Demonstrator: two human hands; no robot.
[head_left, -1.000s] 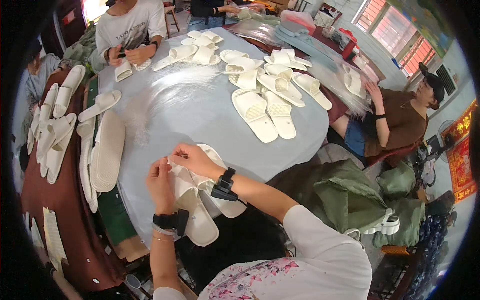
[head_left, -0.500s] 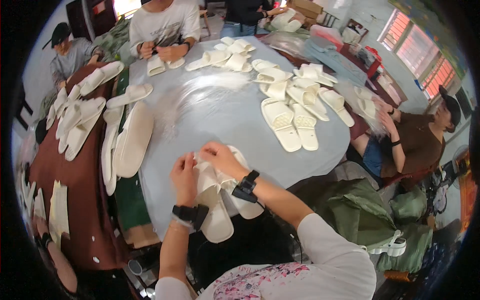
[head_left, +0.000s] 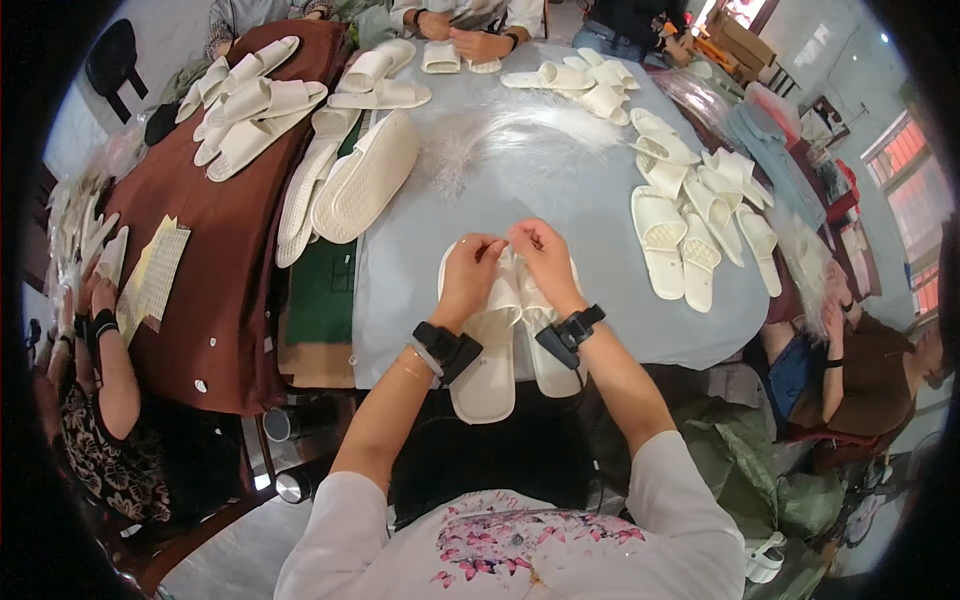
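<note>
A pair of cream slide slippers lies side by side before me, the left slipper [head_left: 484, 375] and the right slipper [head_left: 553, 372] overhanging the table's near edge. Over their straps, my left hand [head_left: 472, 272] and my right hand [head_left: 543, 260] are close together, fingertips pinched. Whatever those fingers hold is too small or hidden to make out. My left hand covers much of the left slipper's strap, and my right hand covers part of the other one. Each wrist wears a black device.
More cream slippers [head_left: 660, 240] stand at the right of the grey-covered table [head_left: 600, 340]. Clear plastic film [head_left: 540, 135] lies across its middle. Left, a large upturned slipper [head_left: 370, 180] borders a brown-covered table [head_left: 240, 340] holding slippers and printed sheets [head_left: 155, 270]. Other people work around.
My view has turned to the left, so the tables and slippers appear shifted. Both hands stay at the pair's straps, with their fingertips still close together.
</note>
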